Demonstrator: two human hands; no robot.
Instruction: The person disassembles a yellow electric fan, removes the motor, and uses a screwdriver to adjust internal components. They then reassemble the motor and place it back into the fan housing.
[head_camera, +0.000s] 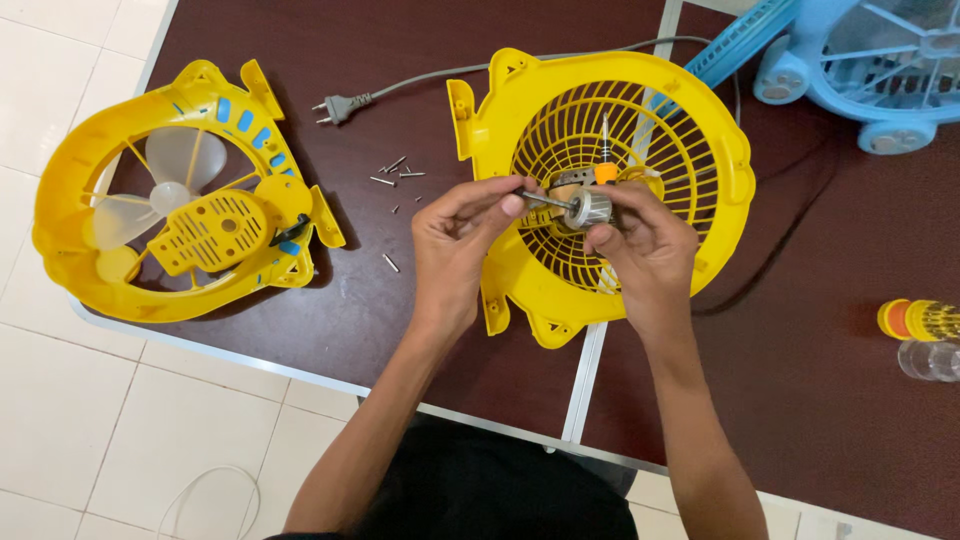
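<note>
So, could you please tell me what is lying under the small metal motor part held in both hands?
Under the motor part lies the yellow fan grille on the dark table, with a small screwdriver resting on it. The left hand and right hand cover the grille's centre.

Blue fan (880, 60) cut off at top-right edge. Clear bottle w/ orange cap (925, 338) runs off right edge. Screws (392, 175) on desk (800, 400) too small to count. Motor (588, 207) partly hidden by fingers (625, 215); screwdriver (605, 155) tip hidden behind it.
</note>
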